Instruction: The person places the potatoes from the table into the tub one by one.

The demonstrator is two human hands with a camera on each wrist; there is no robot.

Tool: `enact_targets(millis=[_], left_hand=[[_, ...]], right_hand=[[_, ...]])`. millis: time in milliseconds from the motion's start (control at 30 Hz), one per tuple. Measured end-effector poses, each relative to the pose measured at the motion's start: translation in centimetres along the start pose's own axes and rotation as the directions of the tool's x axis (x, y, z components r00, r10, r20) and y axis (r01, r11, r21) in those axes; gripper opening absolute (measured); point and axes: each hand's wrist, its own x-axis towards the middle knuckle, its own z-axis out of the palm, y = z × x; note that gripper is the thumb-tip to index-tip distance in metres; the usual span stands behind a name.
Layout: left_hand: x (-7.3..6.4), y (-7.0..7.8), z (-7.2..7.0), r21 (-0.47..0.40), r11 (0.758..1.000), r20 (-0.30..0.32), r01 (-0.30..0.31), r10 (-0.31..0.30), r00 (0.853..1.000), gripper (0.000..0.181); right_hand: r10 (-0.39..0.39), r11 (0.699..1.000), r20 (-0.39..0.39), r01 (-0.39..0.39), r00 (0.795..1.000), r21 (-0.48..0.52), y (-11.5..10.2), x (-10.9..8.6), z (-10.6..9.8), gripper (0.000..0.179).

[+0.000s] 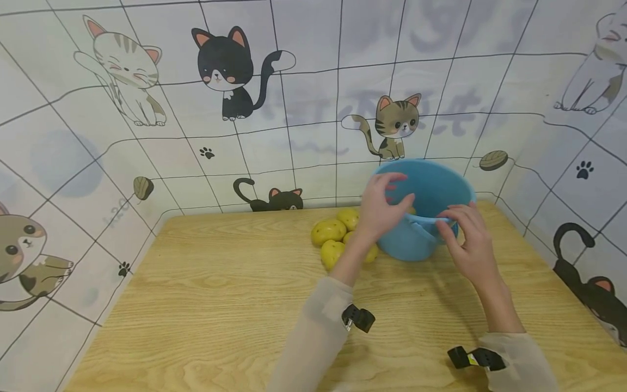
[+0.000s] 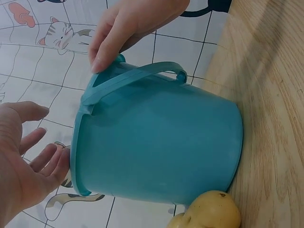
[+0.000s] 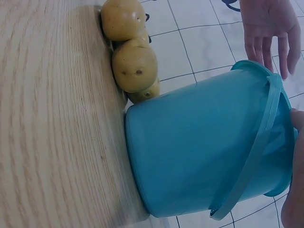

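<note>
A blue plastic bucket point(image 1: 409, 242) with a handle stands on the table at the back right. My right hand point(image 1: 470, 245) pinches its near right rim; in the right wrist view the thumb point(image 3: 298, 118) lies at the rim. My left hand point(image 1: 382, 209) is at the bucket's left rim, fingers spread and nothing held. In the left wrist view, the left hand's point(image 2: 28, 156) fingertips are close to the rim; whether they touch, I cannot tell. Several yellow potatoes point(image 1: 328, 232) lie left of the bucket, partly behind my left forearm. A small yellow patch shows inside the bucket, mostly hidden.
The wood-grain table point(image 1: 230, 294) extends to the left and front. Walls covered with cat-print sheeting point(image 1: 313, 130) enclose its back and both sides. The bucket is close to the back wall.
</note>
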Motion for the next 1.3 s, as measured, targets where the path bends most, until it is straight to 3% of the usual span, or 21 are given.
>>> enact_targets(millis=[300, 633, 1300], left_hand=[[-0.6, -0.9, -1.4, -0.002, 1.000, -0.003, -0.013, 0.013, 1.000, 0.033], [-1.4, -1.3, -3.2, -0.014, 0.999, 0.000, 0.045, -0.045, 0.999, 0.034], [-3.1, -3.3, -5.4, 0.024, 0.998, 0.015, 0.059, -0.060, 0.998, 0.041]], right_hand=[[0.003, 1.000, -0.006, -0.003, 1.000, 0.015, -0.1, 0.0, 0.0, 0.036], [0.001, 1.000, -0.036, -0.001, 0.999, 0.004, -0.3, 0.0, 0.3, 0.031], [0.010, 1.000, -0.041, -0.010, 0.999, 0.001, -0.5, 0.1, 0.4, 0.030]])
